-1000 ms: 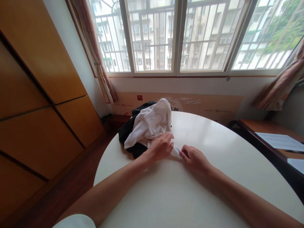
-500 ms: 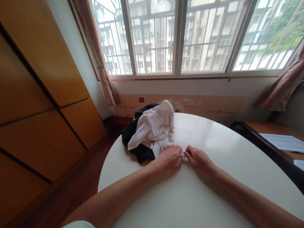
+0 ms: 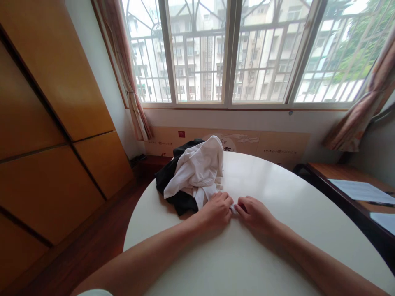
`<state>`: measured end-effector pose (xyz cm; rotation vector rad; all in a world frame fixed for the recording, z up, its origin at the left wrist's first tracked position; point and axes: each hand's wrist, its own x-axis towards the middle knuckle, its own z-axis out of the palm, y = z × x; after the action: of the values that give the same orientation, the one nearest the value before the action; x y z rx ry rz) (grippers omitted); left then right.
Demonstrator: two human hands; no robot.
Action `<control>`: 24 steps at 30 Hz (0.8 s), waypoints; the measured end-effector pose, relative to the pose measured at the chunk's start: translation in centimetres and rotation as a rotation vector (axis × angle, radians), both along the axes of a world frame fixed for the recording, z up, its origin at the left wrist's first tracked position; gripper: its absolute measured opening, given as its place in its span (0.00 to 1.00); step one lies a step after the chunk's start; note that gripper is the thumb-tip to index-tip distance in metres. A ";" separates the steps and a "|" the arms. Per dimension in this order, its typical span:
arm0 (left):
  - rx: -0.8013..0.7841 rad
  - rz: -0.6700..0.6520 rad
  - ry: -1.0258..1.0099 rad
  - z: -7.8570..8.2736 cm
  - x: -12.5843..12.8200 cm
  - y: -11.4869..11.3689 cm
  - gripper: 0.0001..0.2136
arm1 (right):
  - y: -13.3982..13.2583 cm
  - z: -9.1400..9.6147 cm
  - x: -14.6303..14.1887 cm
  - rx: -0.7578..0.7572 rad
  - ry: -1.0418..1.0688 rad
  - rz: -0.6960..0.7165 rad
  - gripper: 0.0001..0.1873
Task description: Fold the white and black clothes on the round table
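A small bit of white fabric (image 3: 233, 209) shows in the gap between my two hands, low over the round table. My left hand (image 3: 218, 209) is closed on it from the left, fingers curled. My right hand (image 3: 252, 210) pinches its other side between thumb and fingers. Just beyond my left hand lies a crumpled white garment (image 3: 200, 166), heaped on a black garment (image 3: 165, 176). Whether the fabric in my fingers belongs to the white garment is hidden behind my left hand.
The white round table (image 3: 271, 185) carries the garments at its far left. A wooden cabinet (image 3: 89, 164) stands to the left. On the right is a brown desk (image 3: 327, 168) with paper sheets (image 3: 361, 191) and a dark pen. Barred windows and curtains (image 3: 135, 111) are ahead.
The view has tilted slightly up and shifted a little right. My hands stay close together at the same bit of white fabric; the garments have not visibly moved on the table.
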<state>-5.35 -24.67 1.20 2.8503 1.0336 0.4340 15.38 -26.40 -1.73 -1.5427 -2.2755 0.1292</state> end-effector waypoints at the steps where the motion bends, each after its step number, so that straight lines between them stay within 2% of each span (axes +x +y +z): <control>1: 0.016 0.005 -0.024 -0.1 0.0 -0.3 0.08 | 0.0 -0.1 -0.1 0.006 -0.020 0.003 0.16; 7: -0.063 -0.086 -0.009 -0.5 0.1 -1.2 0.08 | 0.2 -0.4 -0.1 -0.013 -0.061 0.003 0.13; 10: -0.056 -0.034 -0.073 -0.9 0.1 -0.3 0.16 | -0.1 -0.2 0.0 -0.016 0.054 0.021 0.13; 14: -0.146 0.086 -0.087 -1.3 -0.1 2.2 0.28 | -0.4 0.0 0.0 -0.019 0.098 0.004 0.13; 16: -0.154 0.140 -0.099 -1.3 -0.3 3.9 0.28 | -0.5 -0.1 0.0 -0.017 0.086 -0.004 0.13; 20: -0.100 0.048 -0.121 -1.0 -1.0 5.9 0.22 | -0.6 -0.2 -0.2 -0.010 0.079 -0.004 0.11; 22: -0.077 0.023 -0.116 -0.9 -1.2 5.4 0.20 | -0.6 -0.2 -0.3 0.009 0.078 0.003 0.11; 24: -0.061 -0.009 -0.096 -1.0 -1.1 4.0 0.20 | -0.7 -0.1 -0.4 0.042 0.069 0.016 0.10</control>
<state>-6.49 -20.65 0.24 2.7496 0.9995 0.5240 15.01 -27.06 -1.80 -1.4764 -2.2233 0.1353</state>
